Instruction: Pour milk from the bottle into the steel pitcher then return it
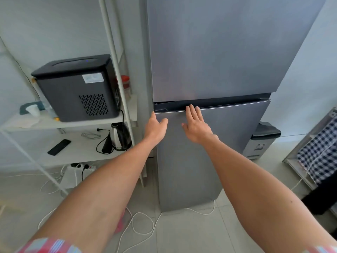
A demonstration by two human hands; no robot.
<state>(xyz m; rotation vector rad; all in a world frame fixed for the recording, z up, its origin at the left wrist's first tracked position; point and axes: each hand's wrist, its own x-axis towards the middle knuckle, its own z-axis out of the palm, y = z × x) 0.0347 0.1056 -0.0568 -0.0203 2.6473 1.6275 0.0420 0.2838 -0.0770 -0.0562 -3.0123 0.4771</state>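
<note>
Both doors of the upright fridge (209, 70) at frame center look shut; no bottle or pitcher shows. Left hand (157, 127) and right hand (196, 125), fingers spread and empty, rest at the lower door's top edge. Kettle (119, 136) at left.

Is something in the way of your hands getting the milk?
No milk bottle shows here. Both fridge doors are shut, and the lower fridge door stands in front of both hands. The right hand lies flat near its top edge; the left hand is at its left edge.
</note>
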